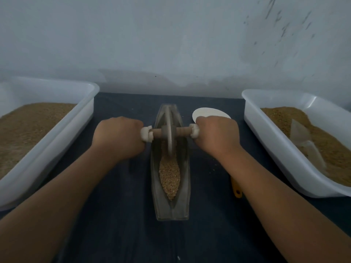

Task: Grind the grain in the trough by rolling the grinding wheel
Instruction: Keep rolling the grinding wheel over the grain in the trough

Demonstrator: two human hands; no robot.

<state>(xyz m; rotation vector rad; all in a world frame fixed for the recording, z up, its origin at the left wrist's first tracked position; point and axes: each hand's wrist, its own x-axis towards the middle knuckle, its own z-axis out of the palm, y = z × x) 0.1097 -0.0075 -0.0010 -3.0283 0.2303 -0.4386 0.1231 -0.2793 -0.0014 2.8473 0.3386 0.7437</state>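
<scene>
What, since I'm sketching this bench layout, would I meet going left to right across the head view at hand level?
left white tub of grain → left hand → grinding wheel → right hand → right white tub of grain

- Before me is a pale grey wall (133, 35).
- Dark scuff marks (281, 27) are on its upper right part.
- My table (117, 224) has a dark blue surface; the light is dim.

A plain grain-working room. A bare, scuffed wall (171, 44) rises beyond the fingers (135, 124). The left tub (83, 111) and right tub (266, 133), full of brown grain (28, 133), flank them on a dark desk (121, 215).
</scene>
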